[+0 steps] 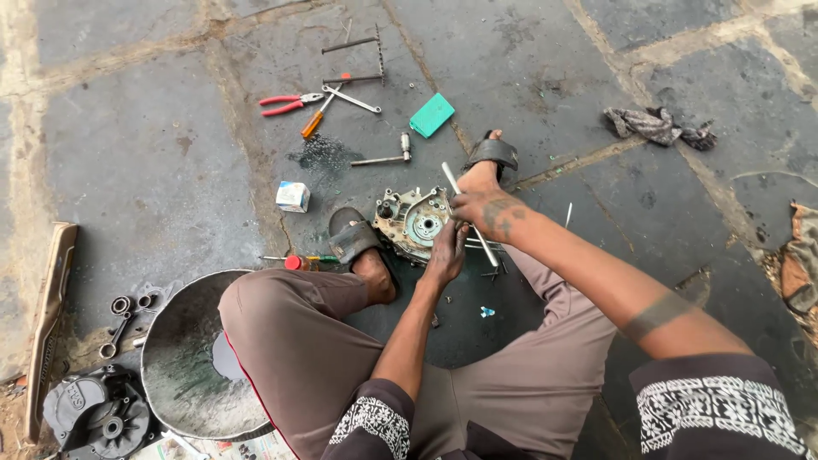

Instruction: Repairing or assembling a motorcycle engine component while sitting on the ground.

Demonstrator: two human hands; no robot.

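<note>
Red-handled pliers [288, 104], an orange-handled screwdriver [317, 118] and a slim spanner [351, 100] lie close together on the stone floor [145, 162]. Teal flat box [432, 115] just beyond them. Small white carton [292, 196] sits apart, nearer. Crumpled grey rag [658, 125] far off to one side. Round metal basin [192, 358] near the knee, dark engine cover [98, 415] beside it.

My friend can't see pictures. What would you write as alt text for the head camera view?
A person squats on a stone floor, right hand gripping a metal rod over a greasy engine casing that the left hand steadies between sandalled feet. Red pliers, a screwdriver, a spanner and a metal bowl lie around.
</note>
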